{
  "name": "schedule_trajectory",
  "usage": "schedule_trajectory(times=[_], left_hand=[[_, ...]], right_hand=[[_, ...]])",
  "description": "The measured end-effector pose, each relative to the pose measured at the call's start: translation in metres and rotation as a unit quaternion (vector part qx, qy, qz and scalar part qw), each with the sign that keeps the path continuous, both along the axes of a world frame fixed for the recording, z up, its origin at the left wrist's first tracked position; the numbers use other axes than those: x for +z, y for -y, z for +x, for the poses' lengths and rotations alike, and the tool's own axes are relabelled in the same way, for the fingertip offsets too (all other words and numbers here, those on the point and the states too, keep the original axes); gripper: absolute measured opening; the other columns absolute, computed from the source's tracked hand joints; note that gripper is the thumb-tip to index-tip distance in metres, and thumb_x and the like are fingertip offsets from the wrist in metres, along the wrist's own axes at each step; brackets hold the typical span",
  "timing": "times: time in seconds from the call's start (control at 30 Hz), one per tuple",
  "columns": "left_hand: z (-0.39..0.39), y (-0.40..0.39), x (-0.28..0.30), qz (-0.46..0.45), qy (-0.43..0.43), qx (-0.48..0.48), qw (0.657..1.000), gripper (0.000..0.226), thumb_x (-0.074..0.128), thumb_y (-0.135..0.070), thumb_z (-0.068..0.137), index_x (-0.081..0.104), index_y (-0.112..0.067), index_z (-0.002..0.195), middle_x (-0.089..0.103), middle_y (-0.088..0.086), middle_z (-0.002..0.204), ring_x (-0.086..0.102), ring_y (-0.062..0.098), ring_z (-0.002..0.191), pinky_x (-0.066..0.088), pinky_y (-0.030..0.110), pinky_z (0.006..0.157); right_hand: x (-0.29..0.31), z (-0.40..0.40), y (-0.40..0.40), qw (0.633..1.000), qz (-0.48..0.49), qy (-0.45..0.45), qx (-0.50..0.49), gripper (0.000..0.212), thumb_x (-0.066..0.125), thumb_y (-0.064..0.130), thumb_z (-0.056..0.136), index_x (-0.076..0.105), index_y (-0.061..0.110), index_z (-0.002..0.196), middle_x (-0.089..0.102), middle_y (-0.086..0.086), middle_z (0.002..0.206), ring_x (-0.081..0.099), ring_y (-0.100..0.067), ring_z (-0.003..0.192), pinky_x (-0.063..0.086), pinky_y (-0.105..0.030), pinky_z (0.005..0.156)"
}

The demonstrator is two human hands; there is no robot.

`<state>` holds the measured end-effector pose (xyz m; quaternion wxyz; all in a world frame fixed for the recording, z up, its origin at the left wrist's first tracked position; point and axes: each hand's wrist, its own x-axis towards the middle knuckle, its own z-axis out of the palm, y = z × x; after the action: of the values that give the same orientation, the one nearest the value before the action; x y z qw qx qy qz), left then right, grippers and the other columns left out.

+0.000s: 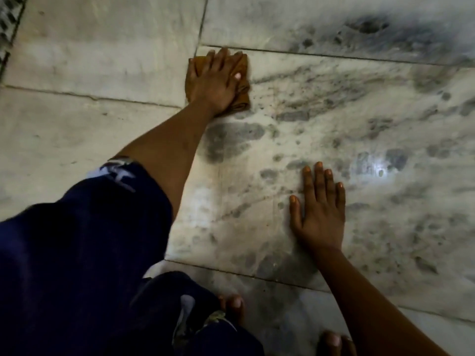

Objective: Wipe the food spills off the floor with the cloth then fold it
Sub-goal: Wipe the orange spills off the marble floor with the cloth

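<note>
Left hand [218,80] presses flat on the bunched orange cloth [243,96] (right hand [320,214] splayed on the floor [102,47]), likely smearing spills unless refolded.

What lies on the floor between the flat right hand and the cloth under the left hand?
In the head view, only marble floor with grey blotches lies between the right hand and the cloth under the left hand.

Likely home interior, room unclear. Floor of large pale marble slabs [102,60] with grey veining, dark grout joints; bare toes [232,305] at 6 o'clock; patterned strip, perhaps drain grate or mat [10,24], at 10 o'clock.
</note>
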<state>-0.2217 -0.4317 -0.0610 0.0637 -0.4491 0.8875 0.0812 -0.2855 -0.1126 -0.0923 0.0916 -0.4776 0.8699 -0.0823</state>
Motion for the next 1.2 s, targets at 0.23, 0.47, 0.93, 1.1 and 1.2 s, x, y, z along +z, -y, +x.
schedule_trajectory(times=[0.23,0.47,0.93,1.1,1.2], left_hand=[[-0.003,-0.103,-0.002,-0.016,0.022,-0.187,0.982,0.055,0.017,-0.044,0.096,0.015,-0.032,0.149,0.016,0.002,0.158,0.012,0.026,0.145,-0.005,0.056,0.111],[0.148,-0.224,-0.006,0.009,-0.021,-0.312,0.950,0.053,0.029,-0.045,0.094,0.025,-0.034,0.145,0.027,0.000,0.153,0.020,0.024,0.141,0.009,0.055,0.112],[0.054,-0.225,-0.009,-0.023,-0.042,-0.130,0.990,0.052,0.026,-0.042,0.094,0.033,-0.029,0.144,0.027,0.004,0.154,0.020,0.030,0.142,-0.005,0.057,0.111],[0.117,-0.251,-0.013,-0.019,-0.065,-0.256,0.964,0.047,0.032,-0.042,0.093,0.038,-0.036,0.139,0.036,0.000,0.150,0.029,0.027,0.138,0.007,0.055,0.111],[0.137,-0.206,-0.013,-0.050,-0.059,-0.164,0.983,0.046,0.032,-0.039,0.091,0.045,-0.031,0.135,0.039,0.001,0.148,0.031,0.031,0.137,0.003,0.054,0.110]], right_hand=[[0.002,-0.001,0.000,1.000,-0.021,0.013,-0.002,0.058,0.023,0.038,0.094,0.026,0.015,0.148,0.021,-0.008,0.155,0.018,-0.022,0.143,0.008,-0.039,0.116],[0.000,-0.002,-0.002,0.999,-0.032,0.026,0.007,0.057,0.020,0.037,0.096,0.025,0.015,0.148,0.020,-0.008,0.155,0.014,-0.020,0.144,0.007,-0.039,0.117],[0.005,-0.002,-0.050,0.999,0.037,0.020,-0.023,0.062,0.011,0.045,0.092,0.011,0.023,0.150,0.004,-0.006,0.158,0.001,-0.020,0.145,-0.004,-0.036,0.116],[0.003,-0.002,-0.051,0.999,0.032,0.017,-0.020,0.061,0.015,0.044,0.093,0.012,0.022,0.150,0.005,-0.007,0.158,0.003,-0.022,0.145,-0.004,-0.036,0.115],[0.001,-0.001,-0.053,0.999,0.028,0.012,-0.022,0.060,0.017,0.043,0.094,0.012,0.021,0.150,0.006,-0.007,0.158,0.003,-0.023,0.145,-0.005,-0.035,0.115]])
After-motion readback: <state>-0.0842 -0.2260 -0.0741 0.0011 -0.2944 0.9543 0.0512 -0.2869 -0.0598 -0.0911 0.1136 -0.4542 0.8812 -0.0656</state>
